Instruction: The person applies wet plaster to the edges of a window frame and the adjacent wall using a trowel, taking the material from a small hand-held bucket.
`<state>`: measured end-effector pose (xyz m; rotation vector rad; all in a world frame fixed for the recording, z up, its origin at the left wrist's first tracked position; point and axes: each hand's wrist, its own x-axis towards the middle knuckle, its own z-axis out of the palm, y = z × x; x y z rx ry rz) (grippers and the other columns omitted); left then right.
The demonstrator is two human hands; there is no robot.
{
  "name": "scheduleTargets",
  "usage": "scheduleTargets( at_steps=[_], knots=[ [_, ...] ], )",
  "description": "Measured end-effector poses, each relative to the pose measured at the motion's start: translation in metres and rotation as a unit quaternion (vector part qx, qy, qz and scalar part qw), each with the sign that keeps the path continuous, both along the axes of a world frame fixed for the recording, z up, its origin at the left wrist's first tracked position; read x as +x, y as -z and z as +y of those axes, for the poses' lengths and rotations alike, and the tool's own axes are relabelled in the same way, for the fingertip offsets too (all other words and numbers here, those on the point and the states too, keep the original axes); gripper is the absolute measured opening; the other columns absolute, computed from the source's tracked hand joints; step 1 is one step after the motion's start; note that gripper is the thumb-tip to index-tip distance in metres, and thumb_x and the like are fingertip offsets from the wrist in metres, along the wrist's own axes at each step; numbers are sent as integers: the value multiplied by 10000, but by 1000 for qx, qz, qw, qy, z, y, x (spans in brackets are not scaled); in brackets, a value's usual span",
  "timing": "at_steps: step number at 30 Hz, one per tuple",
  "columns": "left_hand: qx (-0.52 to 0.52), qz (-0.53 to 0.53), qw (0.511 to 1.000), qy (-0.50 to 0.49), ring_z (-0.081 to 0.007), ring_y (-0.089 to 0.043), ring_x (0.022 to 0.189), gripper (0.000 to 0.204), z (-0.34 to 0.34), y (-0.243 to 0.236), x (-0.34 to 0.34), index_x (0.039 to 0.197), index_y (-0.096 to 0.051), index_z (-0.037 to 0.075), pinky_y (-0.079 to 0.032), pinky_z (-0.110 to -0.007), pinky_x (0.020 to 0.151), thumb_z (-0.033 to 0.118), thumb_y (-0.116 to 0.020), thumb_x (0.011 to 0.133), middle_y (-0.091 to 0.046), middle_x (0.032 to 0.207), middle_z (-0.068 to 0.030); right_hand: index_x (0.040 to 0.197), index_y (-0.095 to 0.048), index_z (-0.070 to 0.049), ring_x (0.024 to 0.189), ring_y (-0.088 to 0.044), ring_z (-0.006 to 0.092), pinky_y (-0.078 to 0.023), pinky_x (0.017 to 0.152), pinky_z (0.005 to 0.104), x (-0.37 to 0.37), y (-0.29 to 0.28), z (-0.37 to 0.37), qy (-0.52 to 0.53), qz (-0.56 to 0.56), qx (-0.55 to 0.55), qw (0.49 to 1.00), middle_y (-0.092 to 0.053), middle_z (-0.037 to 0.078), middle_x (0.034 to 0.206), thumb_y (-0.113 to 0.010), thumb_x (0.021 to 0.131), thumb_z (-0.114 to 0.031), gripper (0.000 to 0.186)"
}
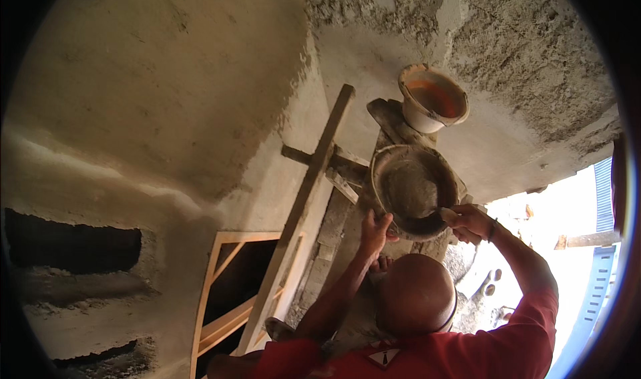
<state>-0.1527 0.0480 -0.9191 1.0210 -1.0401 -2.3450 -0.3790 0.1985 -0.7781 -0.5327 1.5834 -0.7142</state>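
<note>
Neither of my hands can be made out. At the lower edge shows a patch of skin (230, 365); I cannot tell whose it is. Below me a co-worker in a red shirt (467, 352) grips a wide round mortar pan (415, 182) with both hands. The co-worker's left hand (376, 233) is at its near left rim, the right hand (471, 223) at its near right rim. The pan's inside is coated with grey residue. Just beyond it a bucket (434, 102), orange inside and grey-smeared outside, stands on planks (387, 120).
A long timber post (300, 205) slants up, crossed by a shorter beam (297, 154). To the left are a part-plastered wall (160, 92), a dark recess (73, 245) and a wooden frame (217, 259). Rough wall (527, 52) lies beyond; bright daylight and a blue panel (594, 292) are at right.
</note>
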Motion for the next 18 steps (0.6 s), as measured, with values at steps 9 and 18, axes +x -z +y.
scheduleTargets(
  at_steps=[9, 18],
  knots=[
    [-38, -44, 998, -23, -115, -557, 571, 557, -2, -1, -5, 1216, -409, 25, -544, -285, 464, 279, -737, 845, -528, 975, -96, 1071, -575, -144, 831, -673, 323, -544, 723, 451, -4, -43, -12, -307, 552, -17, 775, -658, 151, 949, -483, 861, -173, 232],
    [-331, -80, 923, -179, -167, -510, 883, 741, -62, -99, 7, 1386, -285, -22, -503, -301, 707, 185, -735, 834, -418, 1213, -164, 874, -700, -37, 852, -700, 277, -573, 754, 409, -1, 10, -53, -426, 419, 87, 797, -702, 178, 871, -574, 832, -292, 287]
  ],
)
